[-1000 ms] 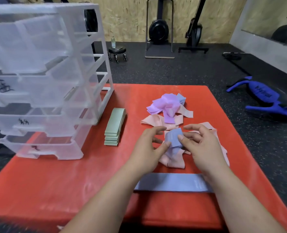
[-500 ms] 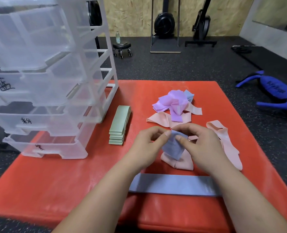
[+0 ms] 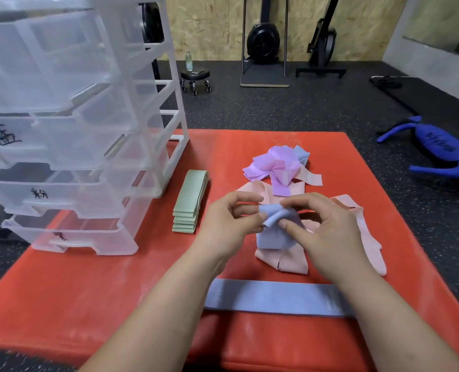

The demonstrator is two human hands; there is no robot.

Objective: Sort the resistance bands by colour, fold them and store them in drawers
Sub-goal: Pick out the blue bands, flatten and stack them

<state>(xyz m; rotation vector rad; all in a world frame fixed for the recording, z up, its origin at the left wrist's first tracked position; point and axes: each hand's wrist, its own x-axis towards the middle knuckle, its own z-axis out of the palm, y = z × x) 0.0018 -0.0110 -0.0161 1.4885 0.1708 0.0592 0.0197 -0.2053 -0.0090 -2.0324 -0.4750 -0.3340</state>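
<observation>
The left hand and right hand pinched a crumpled blue band between them. Left of the grip, green bands lay folded. Around and beyond it, pink bands and purple bands lay unsorted, and the drawers seemed not yet filled.

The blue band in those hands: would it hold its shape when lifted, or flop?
Probably floppy: the blue band crumples between the left hand and right hand and hangs limp below them. Likely light too, since fingertip pinches alone carry it.
</observation>
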